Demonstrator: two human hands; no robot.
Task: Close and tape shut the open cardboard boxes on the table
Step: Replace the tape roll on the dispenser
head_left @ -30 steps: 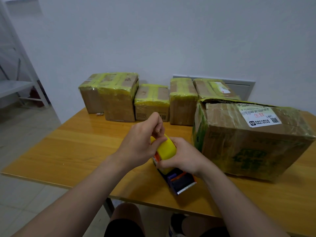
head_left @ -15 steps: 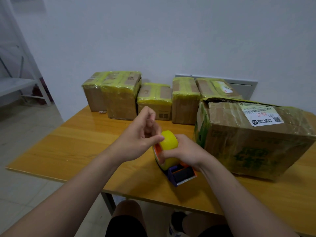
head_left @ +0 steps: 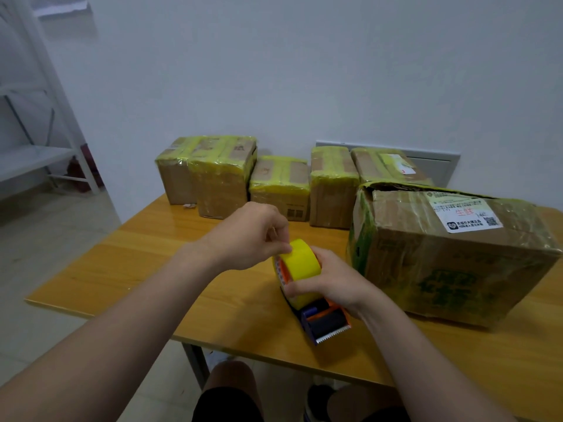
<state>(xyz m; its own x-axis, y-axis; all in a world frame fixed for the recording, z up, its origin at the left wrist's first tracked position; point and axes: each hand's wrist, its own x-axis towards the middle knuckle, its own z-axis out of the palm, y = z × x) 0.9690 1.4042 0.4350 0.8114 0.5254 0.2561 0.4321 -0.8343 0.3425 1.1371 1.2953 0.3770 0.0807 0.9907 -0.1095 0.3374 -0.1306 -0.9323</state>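
Note:
A tape dispenser (head_left: 326,322) with an orange and purple body carries a yellow tape roll (head_left: 301,261) and sits above the wooden table (head_left: 137,269). My right hand (head_left: 332,277) grips the roll and dispenser from the right side. My left hand (head_left: 249,239) has its fingertips curled at the top of the roll, pinching at the tape there. A large cardboard box (head_left: 451,257) with a white label lies to the right, its far flap raised and ragged.
Several smaller boxes (head_left: 222,175) wrapped in yellow tape stand in a row along the wall at the table's far edge. A white metal rack (head_left: 36,153) stands at the left. My knees show below the near table edge.
My left hand opened briefly, then its fingers curled back onto the top of the roll. The dispenser stayed in my right hand and shifted slightly.

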